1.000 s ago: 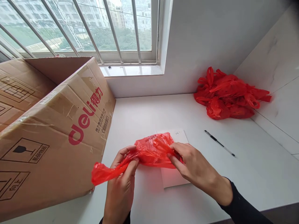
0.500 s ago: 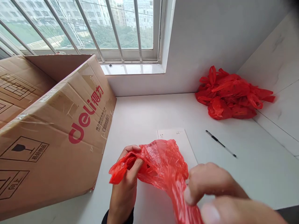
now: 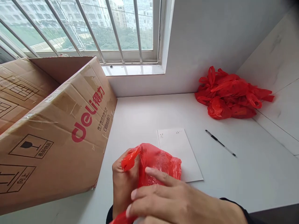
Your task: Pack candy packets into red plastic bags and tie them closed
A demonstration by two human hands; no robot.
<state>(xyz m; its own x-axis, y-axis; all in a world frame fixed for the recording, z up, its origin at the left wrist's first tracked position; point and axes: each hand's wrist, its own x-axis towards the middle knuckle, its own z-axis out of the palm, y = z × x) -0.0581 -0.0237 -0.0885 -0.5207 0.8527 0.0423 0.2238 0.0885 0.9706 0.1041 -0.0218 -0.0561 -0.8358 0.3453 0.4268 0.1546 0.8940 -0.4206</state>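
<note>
Low in the frame, the left hand (image 3: 123,183) and right hand (image 3: 177,202) both grip a crumpled red bag (image 3: 158,161) (mid-bundling, apparently). Next calls for cinching it tight.

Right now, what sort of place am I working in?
Probably a packing or sorting counter by a window: a big carton, a heap of red bags, and a sheet with a pen.
</note>
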